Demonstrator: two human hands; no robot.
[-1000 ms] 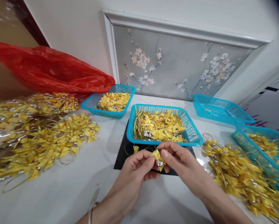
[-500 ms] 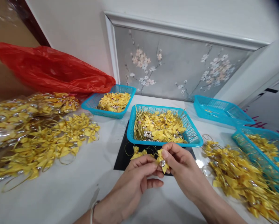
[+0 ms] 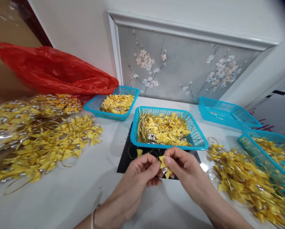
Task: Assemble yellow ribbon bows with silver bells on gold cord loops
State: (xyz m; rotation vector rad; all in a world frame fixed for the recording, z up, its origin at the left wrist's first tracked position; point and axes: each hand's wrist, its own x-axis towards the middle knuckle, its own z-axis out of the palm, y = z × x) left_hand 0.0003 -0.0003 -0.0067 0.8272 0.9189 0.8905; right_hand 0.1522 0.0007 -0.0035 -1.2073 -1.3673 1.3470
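**Bow pinched between both hands, drawn closer together**

Where half a second ago the hands stood slightly apart with a second bow trailing to the left of the left thumb, they now meet over the black mat [image 3: 125,163]. The left hand [image 3: 139,173] has its thumb and forefinger closed on the left edge of a yellow bow [image 3: 164,166]; its other fingers curl loosely under. The right hand [image 3: 184,168] pinches the same bow from the right, thumb on top, fingertips shut on the ribbon. The bow, with a silver bead at its centre, is held just above the mat, in front of the near rim of the middle basket [image 3: 199,147]. A loose bow [image 3: 139,153] with a thin gold loop now lies on the mat just left of the left hand, no longer lifted beside the thumb.

The basket, heaped with bows, has not shifted. A second basket [image 3: 91,106] sits behind and to the left, by a red bag [image 3: 49,71]. Piles of bows lie on the table [image 3: 56,200] to both sides, as before.
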